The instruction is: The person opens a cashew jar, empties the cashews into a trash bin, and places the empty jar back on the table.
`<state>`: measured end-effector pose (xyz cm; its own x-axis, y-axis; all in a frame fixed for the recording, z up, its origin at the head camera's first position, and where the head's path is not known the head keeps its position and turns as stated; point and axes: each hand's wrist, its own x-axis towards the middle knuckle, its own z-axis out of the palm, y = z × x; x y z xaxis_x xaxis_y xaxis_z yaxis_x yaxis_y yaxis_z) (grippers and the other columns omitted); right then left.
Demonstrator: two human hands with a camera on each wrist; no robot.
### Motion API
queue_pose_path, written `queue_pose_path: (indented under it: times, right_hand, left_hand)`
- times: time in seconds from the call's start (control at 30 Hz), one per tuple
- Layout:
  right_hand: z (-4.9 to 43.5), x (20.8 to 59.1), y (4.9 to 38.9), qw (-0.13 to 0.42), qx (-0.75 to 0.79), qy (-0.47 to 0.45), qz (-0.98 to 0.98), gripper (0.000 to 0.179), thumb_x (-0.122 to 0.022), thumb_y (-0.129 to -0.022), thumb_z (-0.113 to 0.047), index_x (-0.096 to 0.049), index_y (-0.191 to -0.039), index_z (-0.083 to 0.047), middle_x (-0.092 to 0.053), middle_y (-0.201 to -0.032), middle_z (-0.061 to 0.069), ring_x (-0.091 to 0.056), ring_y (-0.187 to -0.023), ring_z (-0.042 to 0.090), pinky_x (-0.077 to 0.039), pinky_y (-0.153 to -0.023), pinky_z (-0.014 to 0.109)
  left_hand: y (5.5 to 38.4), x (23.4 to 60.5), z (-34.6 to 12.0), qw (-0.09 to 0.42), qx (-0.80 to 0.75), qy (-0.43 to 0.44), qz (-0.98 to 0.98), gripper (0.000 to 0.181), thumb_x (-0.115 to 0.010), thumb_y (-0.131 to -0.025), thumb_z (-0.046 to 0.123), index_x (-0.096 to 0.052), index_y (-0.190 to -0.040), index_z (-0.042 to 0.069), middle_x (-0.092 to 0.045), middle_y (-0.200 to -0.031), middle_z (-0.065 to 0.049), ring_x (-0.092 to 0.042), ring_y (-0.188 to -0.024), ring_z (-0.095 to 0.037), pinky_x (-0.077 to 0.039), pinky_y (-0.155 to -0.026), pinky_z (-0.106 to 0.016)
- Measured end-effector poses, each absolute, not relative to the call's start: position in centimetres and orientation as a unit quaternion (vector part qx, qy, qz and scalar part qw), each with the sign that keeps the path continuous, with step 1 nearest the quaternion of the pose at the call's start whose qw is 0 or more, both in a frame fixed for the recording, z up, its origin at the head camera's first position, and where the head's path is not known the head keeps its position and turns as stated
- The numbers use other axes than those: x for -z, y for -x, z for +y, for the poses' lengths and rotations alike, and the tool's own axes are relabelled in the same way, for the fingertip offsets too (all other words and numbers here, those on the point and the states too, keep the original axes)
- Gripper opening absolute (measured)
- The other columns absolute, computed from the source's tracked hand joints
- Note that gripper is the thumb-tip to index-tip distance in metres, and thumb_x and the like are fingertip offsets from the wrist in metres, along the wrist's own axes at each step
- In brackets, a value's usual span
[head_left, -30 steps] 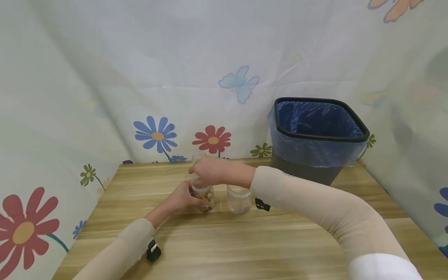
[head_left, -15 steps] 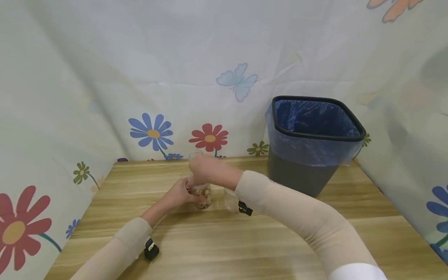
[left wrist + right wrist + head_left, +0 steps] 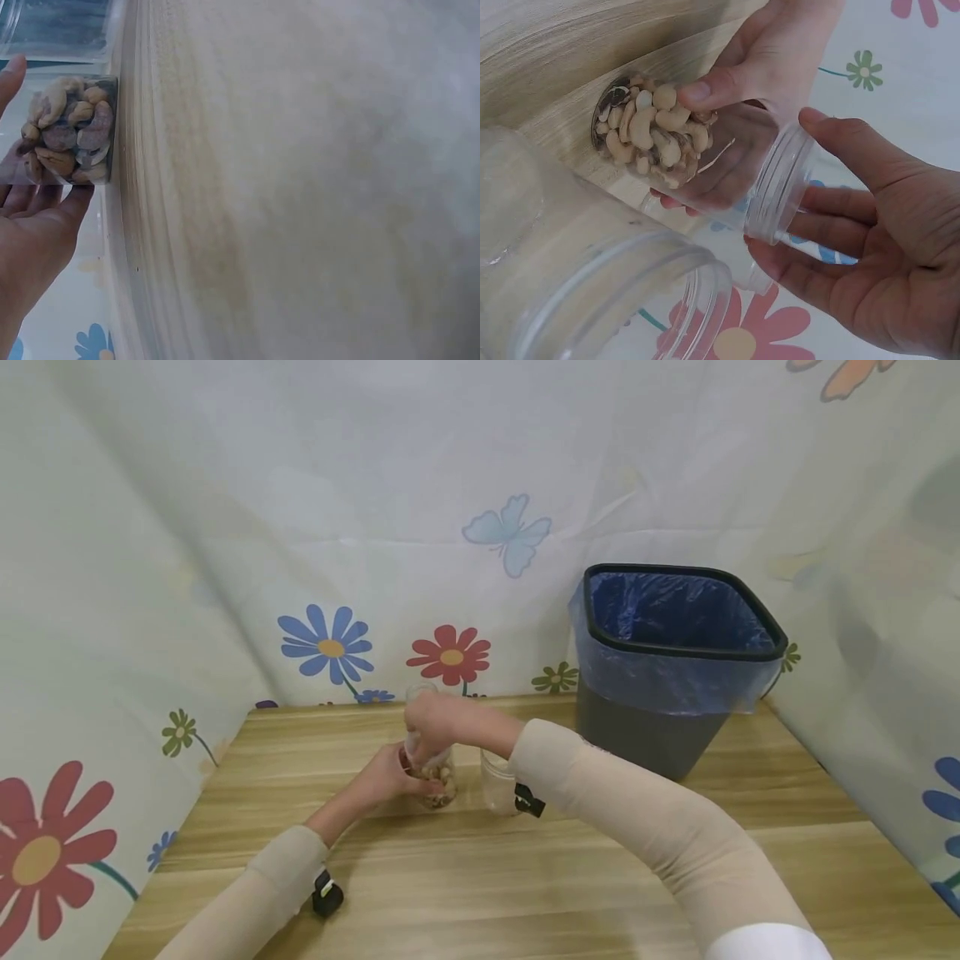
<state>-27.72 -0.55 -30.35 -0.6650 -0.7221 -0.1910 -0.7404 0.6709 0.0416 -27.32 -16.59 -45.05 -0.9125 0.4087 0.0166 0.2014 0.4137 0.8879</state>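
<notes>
A clear jar [image 3: 444,774] partly filled with cashews and other nuts [image 3: 660,135] stands on the wooden table. My left hand [image 3: 386,777] grips it round the lower body, thumb across the front. Over its top is my right hand [image 3: 435,718]; in the right wrist view this hand [image 3: 900,217] holds the ridged clear top [image 3: 780,184] between thumb and fingertips. To the right stands an empty clear jar [image 3: 497,789], partly covered by the right sleeve. Another clear container [image 3: 420,691] shows behind the right hand.
A grey bin [image 3: 637,731] with a blue liner and black rim stands at the back right. Flower-printed cloth [image 3: 375,568] hangs behind and beside the wooden table [image 3: 465,885]. Black wrist cameras sit under both sleeves.
My right hand, blurred earlier, has shifted slightly left at the jar's top, its forearm covering more of the empty jar. My left hand keeps its grip. The head view has shifted a little.
</notes>
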Motion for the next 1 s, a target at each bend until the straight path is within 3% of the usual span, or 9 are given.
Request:
queue_pose_path:
  times: [0.07, 0.17, 0.3, 0.4, 0.57, 0.67, 0.83, 0.9, 1.0]
  right_hand:
    - [-0.4, 30.2, 27.9, 0.084, -0.06, 0.423, 0.9, 0.025, -0.077, -0.088, -0.034, -0.077, -0.098, -0.011, -0.061, -0.076, -0.005, -0.045, -0.068, 0.008, -0.04, -0.062, 0.021]
    - [-0.3, 30.1, 27.9, 0.093, -0.056, 0.445, 0.889, 0.038, -0.083, -0.085, -0.034, -0.078, -0.116, -0.013, -0.076, -0.102, -0.003, -0.063, -0.087, 0.008, -0.049, -0.076, 0.021]
    - [-0.2, 30.1, 27.9, 0.11, -0.053, 0.456, 0.881, 0.053, -0.088, -0.081, -0.036, -0.073, -0.126, -0.014, -0.073, -0.122, -0.002, -0.065, -0.111, 0.014, -0.052, -0.09, 0.025]
    - [-0.2, 29.9, 27.8, 0.121, -0.058, 0.451, 0.883, 0.052, -0.085, -0.084, -0.035, -0.071, -0.13, -0.014, -0.071, -0.126, -0.002, -0.064, -0.111, 0.014, -0.052, -0.091, 0.026]
    - [-0.5, 29.6, 27.3, 0.136, -0.085, 0.417, 0.894, 0.047, -0.068, -0.097, -0.038, -0.064, -0.138, -0.018, -0.068, -0.127, -0.002, -0.058, -0.105, 0.012, -0.051, -0.088, 0.026]
    - [-0.8, 29.6, 26.8, 0.132, -0.092, 0.382, 0.91, 0.041, -0.058, -0.102, -0.041, -0.066, -0.13, -0.013, -0.069, -0.113, 0.001, -0.056, -0.089, 0.013, -0.05, -0.078, 0.026]
    - [-1.1, 29.6, 25.9, 0.12, -0.074, 0.295, 0.945, 0.04, -0.052, -0.104, -0.047, -0.069, -0.093, -0.013, -0.06, -0.084, 0.0, -0.054, -0.064, 0.012, -0.045, -0.058, 0.025]
    - [-1.2, 29.7, 25.5, 0.111, -0.063, 0.265, 0.956, 0.045, -0.053, -0.102, -0.053, -0.069, -0.083, -0.015, -0.057, -0.085, -0.001, -0.055, -0.061, 0.011, -0.045, -0.054, 0.024]
    - [-1.4, 30.1, 25.3, 0.088, -0.074, 0.244, 0.963, 0.047, -0.056, -0.099, -0.057, -0.069, -0.08, -0.016, -0.054, -0.099, -0.001, -0.057, -0.063, 0.01, -0.048, -0.054, 0.024]
  left_hand:
    - [27.4, 45.1, -16.6, 0.101, -0.509, -0.186, 0.834, 0.054, -0.093, -0.075, 0.025, -0.065, -0.117, 0.009, -0.067, -0.108, -0.004, -0.059, -0.098, -0.021, -0.05, -0.085, -0.037]
    - [27.6, 45.3, -16.7, 0.104, -0.509, -0.188, 0.833, 0.053, -0.093, -0.074, 0.027, -0.066, -0.116, 0.009, -0.068, -0.108, -0.004, -0.059, -0.098, -0.021, -0.05, -0.086, -0.037]
    - [27.6, 45.4, -16.7, 0.11, -0.511, -0.19, 0.831, 0.057, -0.093, -0.075, 0.026, -0.065, -0.12, 0.008, -0.068, -0.115, -0.004, -0.061, -0.104, -0.021, -0.051, -0.091, -0.036]
    - [27.6, 45.4, -16.7, 0.11, -0.51, -0.193, 0.831, 0.058, -0.093, -0.075, 0.025, -0.064, -0.122, 0.008, -0.067, -0.117, -0.004, -0.061, -0.105, -0.021, -0.05, -0.092, -0.036]
    - [27.5, 45.4, -16.6, 0.109, -0.507, -0.195, 0.832, 0.056, -0.092, -0.076, 0.026, -0.065, -0.122, 0.008, -0.067, -0.116, -0.004, -0.06, -0.104, -0.02, -0.049, -0.093, -0.035]
    - [27.4, 45.4, -16.6, 0.113, -0.512, -0.193, 0.829, 0.057, -0.092, -0.077, 0.024, -0.064, -0.124, 0.007, -0.067, -0.118, -0.005, -0.06, -0.106, -0.021, -0.049, -0.095, -0.036]
    - [27.3, 45.3, -16.5, 0.113, -0.525, -0.192, 0.822, 0.068, -0.092, -0.076, 0.022, -0.056, -0.132, 0.008, -0.064, -0.123, -0.008, -0.06, -0.11, -0.023, -0.049, -0.097, -0.037]
    - [27.3, 45.3, -16.5, 0.111, -0.53, -0.192, 0.819, 0.068, -0.092, -0.076, 0.021, -0.055, -0.132, 0.008, -0.063, -0.123, -0.008, -0.059, -0.11, -0.024, -0.049, -0.096, -0.036]
    - [27.5, 45.3, -16.5, 0.104, -0.524, -0.197, 0.822, 0.062, -0.092, -0.077, 0.021, -0.06, -0.128, 0.007, -0.065, -0.119, -0.007, -0.059, -0.106, -0.022, -0.05, -0.092, -0.035]
